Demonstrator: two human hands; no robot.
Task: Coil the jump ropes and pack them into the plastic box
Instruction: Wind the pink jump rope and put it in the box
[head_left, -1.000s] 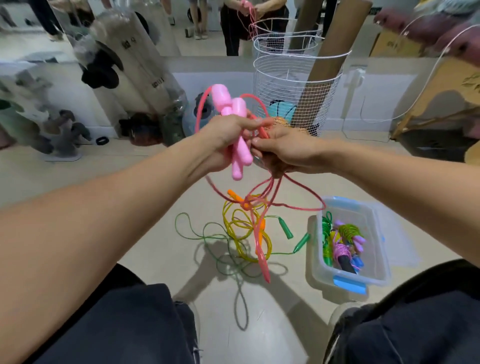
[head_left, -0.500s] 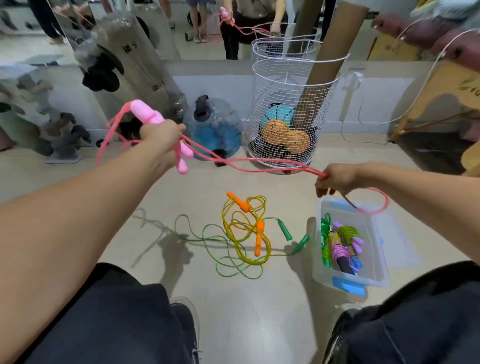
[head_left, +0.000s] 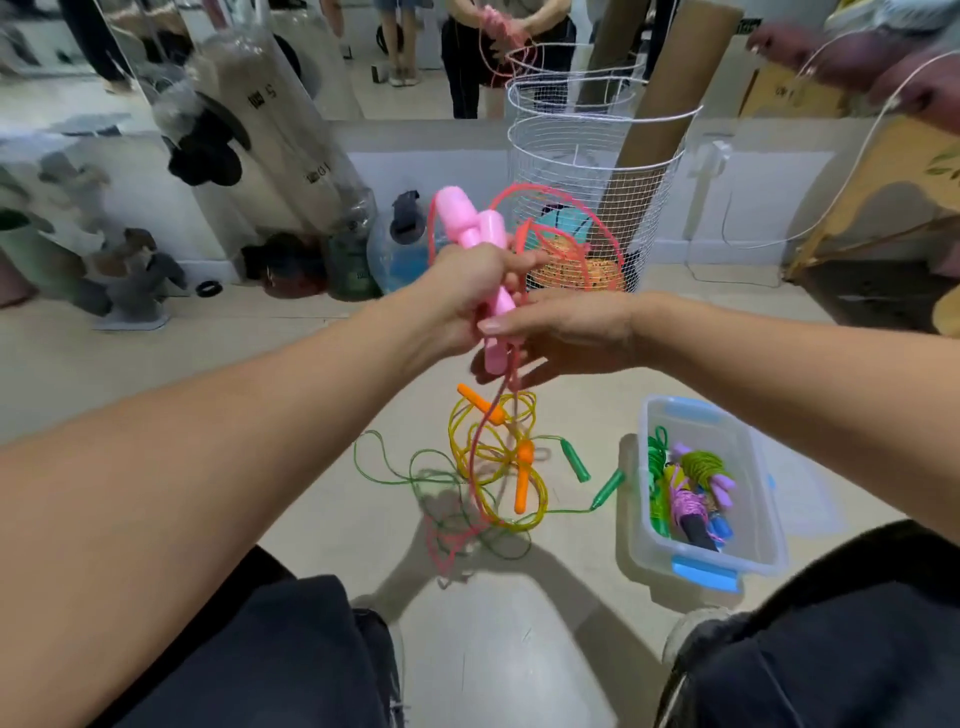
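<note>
My left hand (head_left: 467, 291) grips the two pink handles of the pink jump rope (head_left: 478, 228) at chest height. My right hand (head_left: 566, 332) touches it from the right and pinches the pink cord, which loops above the hands and hangs to the floor. On the floor lie a loosely tangled yellow rope with orange handles (head_left: 498, 457) and a thin green rope with green handles (head_left: 576, 460). The clear plastic box (head_left: 763, 519) with blue latches stands at the right and holds several coiled ropes.
A white wire basket (head_left: 587, 171) with balls and cardboard tubes stands against the mirrored wall behind my hands. Bagged items and a blue water jug (head_left: 400, 249) line the wall at the left. My knees in dark trousers frame the bottom.
Half a second ago my hands were spread wide with the pink cord stretched between them. They have come together again, adding another loop at the handles.
</note>
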